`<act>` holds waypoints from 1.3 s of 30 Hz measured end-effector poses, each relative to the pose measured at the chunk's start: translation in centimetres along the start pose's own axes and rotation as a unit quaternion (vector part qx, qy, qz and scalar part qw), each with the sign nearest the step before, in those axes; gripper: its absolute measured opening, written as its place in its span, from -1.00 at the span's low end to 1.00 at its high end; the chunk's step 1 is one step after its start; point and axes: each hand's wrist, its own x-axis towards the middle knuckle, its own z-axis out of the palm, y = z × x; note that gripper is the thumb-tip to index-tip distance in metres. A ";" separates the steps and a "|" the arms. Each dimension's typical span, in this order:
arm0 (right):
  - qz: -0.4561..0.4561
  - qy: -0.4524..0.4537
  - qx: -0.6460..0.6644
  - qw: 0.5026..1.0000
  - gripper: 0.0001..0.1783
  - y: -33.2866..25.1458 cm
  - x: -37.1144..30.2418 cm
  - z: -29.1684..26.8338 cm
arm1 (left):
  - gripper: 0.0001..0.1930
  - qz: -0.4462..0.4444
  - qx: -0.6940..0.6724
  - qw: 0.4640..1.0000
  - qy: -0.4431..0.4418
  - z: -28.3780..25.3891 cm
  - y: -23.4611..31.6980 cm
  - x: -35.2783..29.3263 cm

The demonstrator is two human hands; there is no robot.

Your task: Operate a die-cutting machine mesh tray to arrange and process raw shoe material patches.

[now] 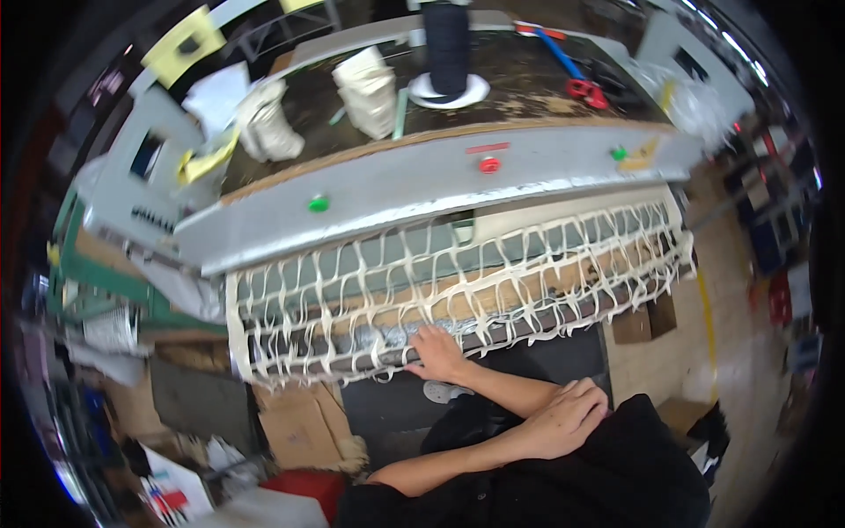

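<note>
A cream-white netting (422,308) of knotted strips lies stretched across the front of a long machine. My right hand (437,354) is at its near edge, fingers bent over the strips and thumb apart on the edge side. My left hand (568,421) crosses over and lies at my right elbow, its fingers bent around the arm; the fingertips are partly hidden. Under the netting run a grey-green strip, a wooden strip and a dark front bar, seen through the gaps.
Behind the netting stands a grey metal panel (405,194) with green and red buttons. The worn top (528,88) above carries cream cloth bundles (365,92), a black thread cone (447,53) and red-handled scissors (585,91). Flattened cardboard (299,427) lies at lower left.
</note>
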 end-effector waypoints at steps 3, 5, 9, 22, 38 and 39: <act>0.004 0.010 0.012 1.000 -0.33 -0.7 -0.2 0.7 | -0.84 -0.009 -0.070 0.995 -0.073 -1.6 1.8 -0.4; -0.019 0.000 0.026 0.999 -0.29 -1.2 -0.2 0.3 | -0.86 -0.007 -0.181 0.975 -0.128 -4.3 5.0 0.2; -0.061 -0.041 0.082 0.994 -0.26 -0.9 1.3 -0.7 | -0.85 -0.014 -0.101 0.988 -0.118 -5.3 2.0 2.9; -0.201 -0.274 0.318 0.885 -0.20 2.4 5.2 -0.6 | -0.91 0.037 -0.167 0.974 -0.147 -10.3 5.0 9.5; -0.079 -0.316 0.418 0.848 -0.32 3.8 4.3 -4.2 | -0.98 0.020 -0.110 0.992 -0.059 -5.8 -1.1 7.9; -0.086 -0.272 0.431 0.856 -0.27 4.5 4.6 -3.1 | -0.98 0.023 -0.122 0.990 -0.069 -6.7 0.9 7.9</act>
